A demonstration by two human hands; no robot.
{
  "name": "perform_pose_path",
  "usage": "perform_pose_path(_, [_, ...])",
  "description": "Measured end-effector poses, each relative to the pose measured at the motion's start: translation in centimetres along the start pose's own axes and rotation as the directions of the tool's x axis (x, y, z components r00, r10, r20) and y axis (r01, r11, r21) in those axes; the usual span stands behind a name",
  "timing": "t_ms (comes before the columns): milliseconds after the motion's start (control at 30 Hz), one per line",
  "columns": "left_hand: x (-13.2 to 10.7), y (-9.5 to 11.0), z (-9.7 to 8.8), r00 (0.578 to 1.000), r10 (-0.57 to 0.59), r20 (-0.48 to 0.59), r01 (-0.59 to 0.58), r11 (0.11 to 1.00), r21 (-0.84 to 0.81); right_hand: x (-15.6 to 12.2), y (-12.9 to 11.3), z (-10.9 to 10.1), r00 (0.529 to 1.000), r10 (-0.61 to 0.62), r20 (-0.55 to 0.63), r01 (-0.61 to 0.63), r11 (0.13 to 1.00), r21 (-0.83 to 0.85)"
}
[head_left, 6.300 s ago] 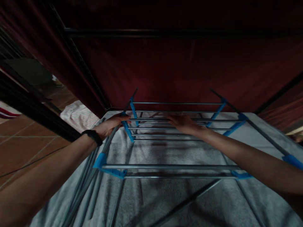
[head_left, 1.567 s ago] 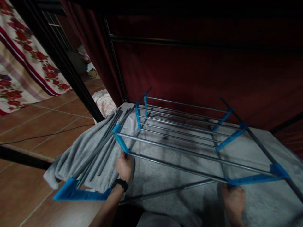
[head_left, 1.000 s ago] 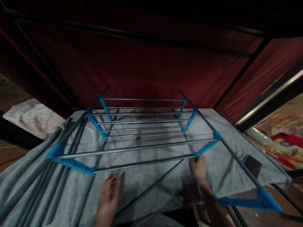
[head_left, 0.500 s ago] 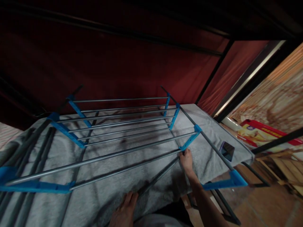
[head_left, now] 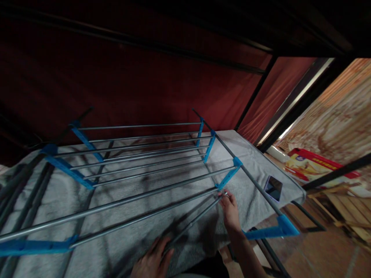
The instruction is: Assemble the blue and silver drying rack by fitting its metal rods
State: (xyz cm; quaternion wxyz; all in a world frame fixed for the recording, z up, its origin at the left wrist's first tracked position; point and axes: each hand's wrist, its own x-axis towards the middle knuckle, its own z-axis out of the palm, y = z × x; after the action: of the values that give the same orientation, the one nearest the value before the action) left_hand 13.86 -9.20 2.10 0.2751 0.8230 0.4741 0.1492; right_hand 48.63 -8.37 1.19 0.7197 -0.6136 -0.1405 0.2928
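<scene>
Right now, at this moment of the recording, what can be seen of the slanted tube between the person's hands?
The tube is slim, straight and grey, and looks like metal. It slants over the grey blanket; whether they touch is unclear. The right hand holds its far end, near a blue bracket. The left hand is at the near end and partly hides it.
</scene>
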Motion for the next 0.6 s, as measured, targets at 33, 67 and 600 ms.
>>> perform_pose_path(33, [0.1,-0.3,0.0,1.000,-0.004,-0.024,0.005,0.999,0.040,-0.3,-0.4,0.3,0.997,0.063,0.052,-0.067,0.994,0.089])
perform_pose_path(67, [0.1,-0.6,0.0,0.998,-0.013,-0.055,0.017,0.997,0.078,-0.5,-0.8,0.7,0.989,0.110,0.096,-0.125,0.979,0.161])
perform_pose_path(600, [2.3,-2.1,-1.7,0.959,0.065,-0.275,-0.007,0.978,0.209,-0.5,-4.2,4.6,0.953,0.218,0.211,-0.287,0.872,0.397])
